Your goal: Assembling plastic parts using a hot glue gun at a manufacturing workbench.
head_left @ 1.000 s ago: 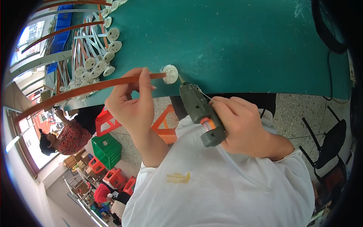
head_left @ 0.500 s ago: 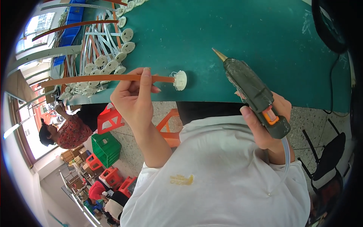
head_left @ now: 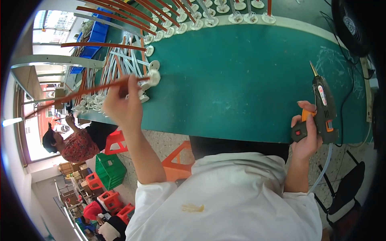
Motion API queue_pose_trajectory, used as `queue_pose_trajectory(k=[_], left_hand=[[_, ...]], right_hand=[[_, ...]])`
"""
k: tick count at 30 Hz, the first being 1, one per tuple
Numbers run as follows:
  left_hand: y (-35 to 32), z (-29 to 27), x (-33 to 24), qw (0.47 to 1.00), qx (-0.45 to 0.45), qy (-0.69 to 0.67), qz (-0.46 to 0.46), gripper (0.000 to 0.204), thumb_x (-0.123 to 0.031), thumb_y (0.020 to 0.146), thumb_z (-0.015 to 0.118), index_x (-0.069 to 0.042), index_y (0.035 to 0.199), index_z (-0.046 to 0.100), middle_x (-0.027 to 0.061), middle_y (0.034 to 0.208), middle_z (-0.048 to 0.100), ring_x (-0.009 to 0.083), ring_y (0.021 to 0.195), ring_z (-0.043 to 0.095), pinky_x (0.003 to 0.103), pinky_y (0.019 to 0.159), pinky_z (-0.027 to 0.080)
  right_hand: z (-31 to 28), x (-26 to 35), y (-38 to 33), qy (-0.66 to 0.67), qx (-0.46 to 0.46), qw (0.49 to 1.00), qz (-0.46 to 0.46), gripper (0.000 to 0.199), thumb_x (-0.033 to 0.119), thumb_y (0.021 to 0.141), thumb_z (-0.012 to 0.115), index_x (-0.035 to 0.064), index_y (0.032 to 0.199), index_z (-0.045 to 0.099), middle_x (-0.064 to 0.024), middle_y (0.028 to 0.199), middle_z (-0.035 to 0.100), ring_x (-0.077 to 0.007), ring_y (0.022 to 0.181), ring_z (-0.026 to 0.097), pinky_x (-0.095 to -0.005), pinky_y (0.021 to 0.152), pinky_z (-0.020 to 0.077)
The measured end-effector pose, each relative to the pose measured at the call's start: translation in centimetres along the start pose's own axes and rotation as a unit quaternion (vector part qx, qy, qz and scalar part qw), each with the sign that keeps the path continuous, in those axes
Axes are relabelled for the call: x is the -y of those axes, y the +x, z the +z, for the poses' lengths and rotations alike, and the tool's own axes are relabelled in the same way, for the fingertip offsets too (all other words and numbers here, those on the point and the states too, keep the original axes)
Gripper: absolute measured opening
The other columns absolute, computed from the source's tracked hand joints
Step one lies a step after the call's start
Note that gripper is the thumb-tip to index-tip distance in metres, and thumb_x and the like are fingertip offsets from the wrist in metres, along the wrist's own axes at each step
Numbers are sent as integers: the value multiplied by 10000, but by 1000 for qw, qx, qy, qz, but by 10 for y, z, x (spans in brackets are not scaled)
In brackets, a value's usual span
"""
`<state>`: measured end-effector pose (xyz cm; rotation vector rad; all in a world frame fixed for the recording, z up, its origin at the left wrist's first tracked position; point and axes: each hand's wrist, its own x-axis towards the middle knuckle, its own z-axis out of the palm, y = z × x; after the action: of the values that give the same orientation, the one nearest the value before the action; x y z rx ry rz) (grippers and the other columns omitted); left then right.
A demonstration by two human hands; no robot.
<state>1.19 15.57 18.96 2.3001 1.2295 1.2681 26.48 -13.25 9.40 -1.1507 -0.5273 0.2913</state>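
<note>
My left hand (head_left: 124,103) pinches a flat orange-brown strip (head_left: 86,89) near its right end. A white round base (head_left: 154,78) sits on that end, close beside a heap of similar pieces; I cannot tell whether they touch. The strip is slightly smeared by motion. At the right, my right hand (head_left: 309,134) is wrapped round the handle of a dark green glue gun (head_left: 324,102). One finger rests by its orange trigger (head_left: 307,115), and the metal nozzle (head_left: 313,68) points away from me. A clear glue stick (head_left: 323,166) trails from its rear.
Grey and brown strips with white bases (head_left: 125,60) lie heaped at the left of the green table (head_left: 225,88). Several more stand upright along its far edge (head_left: 211,21). A black fan (head_left: 350,26) and cables are at the right. Stools, a green crate (head_left: 110,170) and a seated person (head_left: 80,138) are beyond.
My left hand has carried the strip and base leftward to the heap. My right hand has moved the glue gun to the right. The view now takes in more of the table's far edge.
</note>
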Motion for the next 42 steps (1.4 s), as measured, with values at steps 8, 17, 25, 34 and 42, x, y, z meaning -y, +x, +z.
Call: queue_pose_trajectory(k=[8,17,25,34,42], left_hand=[[76,72,24,983,17,178,44,240,-253,865,703,-16,842,736,110,695,718,235,607,701,330,613,525],[86,95,37,990,25,142,1,214,-221,855,695,-9,843,725,128,705,714,263,638,701,353,658,531],[90,93,43,986,38,159,-29,242,-252,844,712,-11,856,731,113,709,723,252,667,709,353,683,537],[72,33,24,968,121,220,-5,291,-267,769,790,-19,916,749,119,791,742,218,685,722,329,699,562],[90,24,54,904,176,387,-37,328,-340,846,683,-17,864,740,187,774,704,353,791,699,449,742,545]], right_hand=[[-4,-2,-2,-1,36,999,21,334,53,953,493,-47,1272,495,-197,1113,634,-211,1011,598,-282,557,488],[-8,1,1,-8,77,997,20,282,18,946,481,-57,1211,541,-217,1131,621,-197,979,593,-276,569,486],[-6,5,3,-25,88,995,31,284,26,946,483,-51,1212,546,-209,1130,624,-177,935,595,-268,578,484],[-6,3,1,-14,81,996,32,301,38,951,481,-44,1235,535,-195,1132,629,-155,927,593,-265,588,483],[-3,8,4,-58,107,992,39,284,39,952,483,-37,1222,533,-178,1138,633,-144,916,590,-261,603,471]])
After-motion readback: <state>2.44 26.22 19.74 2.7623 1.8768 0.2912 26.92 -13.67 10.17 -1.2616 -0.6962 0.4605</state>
